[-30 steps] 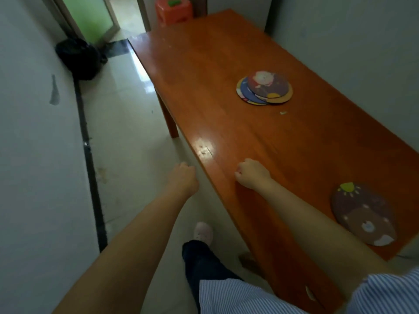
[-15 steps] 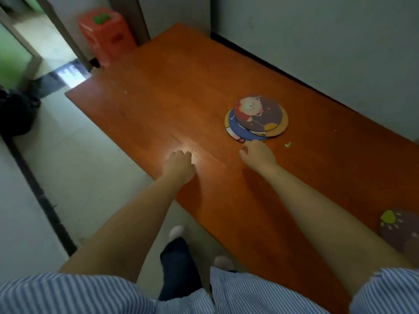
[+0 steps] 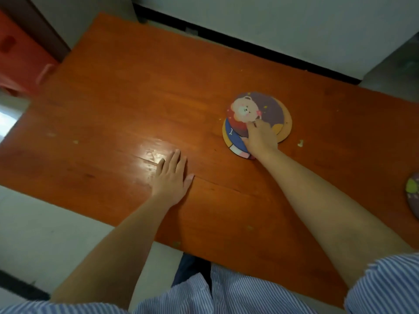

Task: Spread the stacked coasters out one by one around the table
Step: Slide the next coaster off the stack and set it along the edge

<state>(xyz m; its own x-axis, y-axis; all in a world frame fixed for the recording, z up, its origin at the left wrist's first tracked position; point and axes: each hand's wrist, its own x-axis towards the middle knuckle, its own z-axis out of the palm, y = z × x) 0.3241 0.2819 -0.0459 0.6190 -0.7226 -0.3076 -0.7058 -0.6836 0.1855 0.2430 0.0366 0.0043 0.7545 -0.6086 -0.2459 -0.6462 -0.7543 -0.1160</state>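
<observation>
Since the earlier frame the right hand (image 3: pixel 260 138) has been advanced from the bare wood onto the stack of coasters (image 3: pixel 257 123); the left hand (image 3: pixel 172 175), curled before, is now flattened. The camera view has also been swung more squarely over the table.

Nearest, along the bottom edge of the frame, blue-and-white striped sleeves (image 3: pixel 226 295) are seen, with both bare forearms reaching up-frame.

Centre-left: the left hand is laid palm-down on the orange-brown wooden table (image 3: pixel 113 114), fingers spread and extended, nothing held, beside a bright glare patch.

Centre-right: the right hand rests on the near side of the stack, fingertips (image 3: pixel 255 124) pressed on the top coaster (image 3: pixel 254 109), a purple one printed with a bear. Whether an edge is pinched cannot be told. Beneath it, a blue coaster and a tan one are fanned out, offset.

Right edge, mid-height: a separate dark coaster (image 3: pixel 413 196) is partly cut off, well apart from the stack. A small pale crumb (image 3: pixel 300 143) lies just right of the stack.

Upper left: a red plastic stool (image 3: pixel 20 53) is seen beyond the table's end.
</observation>
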